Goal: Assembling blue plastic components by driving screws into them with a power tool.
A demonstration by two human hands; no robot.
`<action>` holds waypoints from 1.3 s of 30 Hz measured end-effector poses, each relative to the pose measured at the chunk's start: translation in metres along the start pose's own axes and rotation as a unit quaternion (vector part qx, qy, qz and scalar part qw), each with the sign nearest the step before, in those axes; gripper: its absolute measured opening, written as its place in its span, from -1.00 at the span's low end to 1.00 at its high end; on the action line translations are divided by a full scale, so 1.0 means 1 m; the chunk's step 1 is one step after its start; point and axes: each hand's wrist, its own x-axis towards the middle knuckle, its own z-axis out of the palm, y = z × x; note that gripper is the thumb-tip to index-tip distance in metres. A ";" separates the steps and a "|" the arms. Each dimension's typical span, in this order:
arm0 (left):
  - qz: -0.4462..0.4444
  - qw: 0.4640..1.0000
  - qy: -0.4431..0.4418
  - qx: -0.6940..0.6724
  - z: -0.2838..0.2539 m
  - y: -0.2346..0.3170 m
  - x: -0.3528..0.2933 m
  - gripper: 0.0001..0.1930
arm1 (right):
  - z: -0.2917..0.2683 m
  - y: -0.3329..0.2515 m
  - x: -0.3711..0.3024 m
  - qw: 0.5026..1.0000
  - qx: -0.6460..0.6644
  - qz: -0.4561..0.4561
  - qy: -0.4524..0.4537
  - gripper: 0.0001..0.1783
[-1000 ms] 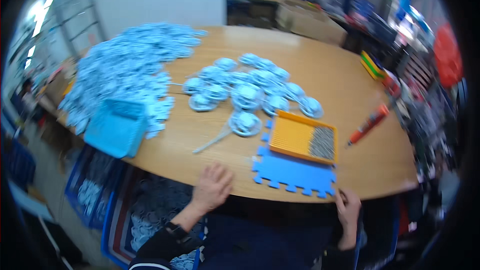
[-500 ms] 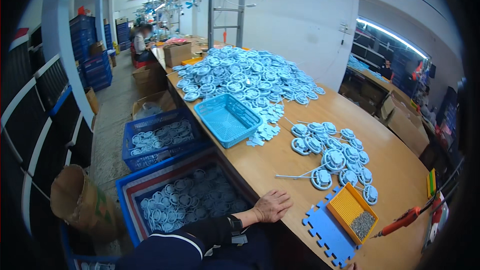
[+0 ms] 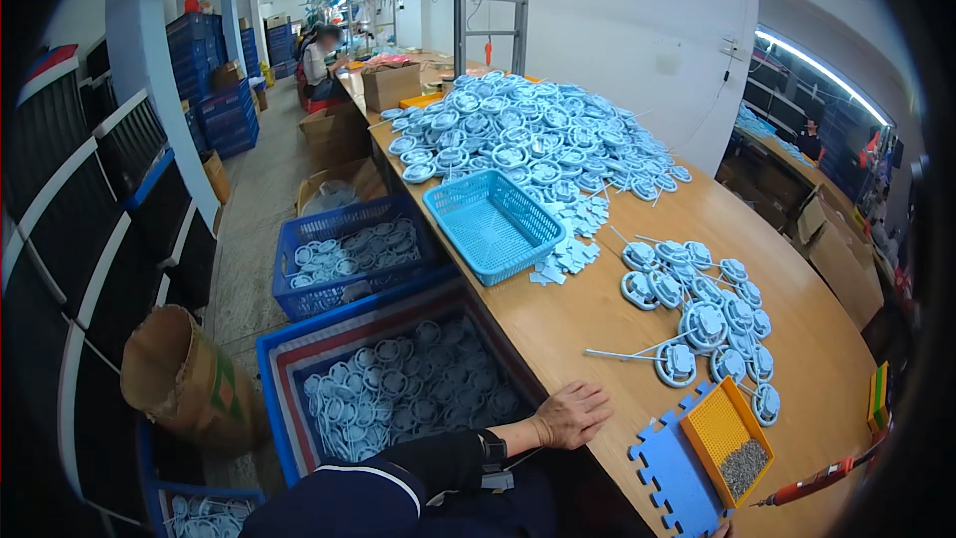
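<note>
My left hand (image 3: 575,414) lies on the near edge of the wooden table, its fingers stretched out and slightly bent, holding nothing. Just a bit of my right hand (image 3: 725,530) shows at the bottom rim, by the lower corner of the blue foam mat (image 3: 665,460); its fingers are mostly cut off. On the mat sits a yellow tray (image 3: 713,422) with many small metal screws (image 3: 743,465) at its near end. A red electric screwdriver (image 3: 812,484) slants in to the right of the tray. Beyond the mat lies a group of light-blue round plastic parts (image 3: 705,325), some with rods.
A large heap of similar blue parts (image 3: 528,134) covers the table's far end, behind a blue plastic basket (image 3: 493,227). Blue crates (image 3: 289,379) of parts stand on the floor at left, near a torn cardboard drum (image 3: 189,379). A person (image 3: 321,62) sits farther back.
The whole scene has shifted rightward in the picture as my head turned a little. My left hand keeps its place on the table edge. Slightly more of my right hand shows at the bottom.
</note>
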 end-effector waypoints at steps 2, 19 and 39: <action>-0.004 1.000 0.006 -0.009 -0.003 0.002 0.003 -0.70 | 0.014 0.017 0.008 0.997 -0.004 -0.071 0.021 -0.66; -0.017 0.999 0.031 -0.031 -0.004 -0.005 0.006 -0.68 | 0.024 0.009 0.011 0.967 -0.031 -0.252 0.032 -0.73; -0.110 0.991 0.037 -0.072 0.006 0.003 0.002 -0.69 | 0.017 -0.004 -0.006 0.996 0.049 -0.076 0.021 -0.70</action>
